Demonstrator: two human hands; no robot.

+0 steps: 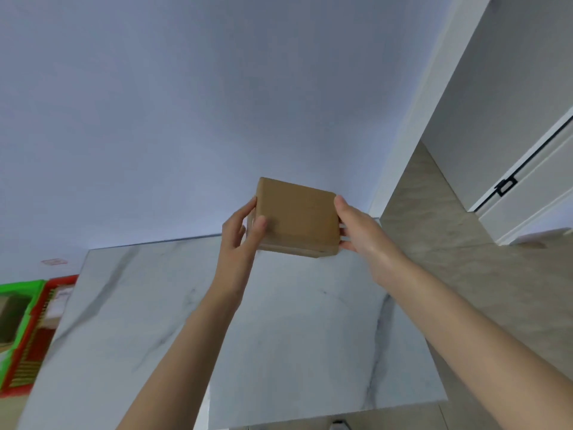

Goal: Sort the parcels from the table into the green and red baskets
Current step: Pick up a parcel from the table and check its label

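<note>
Smooth white marble, veined grey, forms the table (pixel 294 336) beneath my forearms. Above its far edge my left hand (pixel 238 234) and right hand (pixel 359 231) grip a flat, square cardboard parcel (pixel 297 215) by opposite sides, clear of the top. Leftward sit the slatted red basket (pixel 60 280) and green basket (pixel 21 287); beyond, a pale wall (pixel 186 103).

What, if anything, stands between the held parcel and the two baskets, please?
Nothing visible does. The left hand and right hand hold the parcel above the table; the green basket and red basket sit lower, past the table's left edge.
</note>
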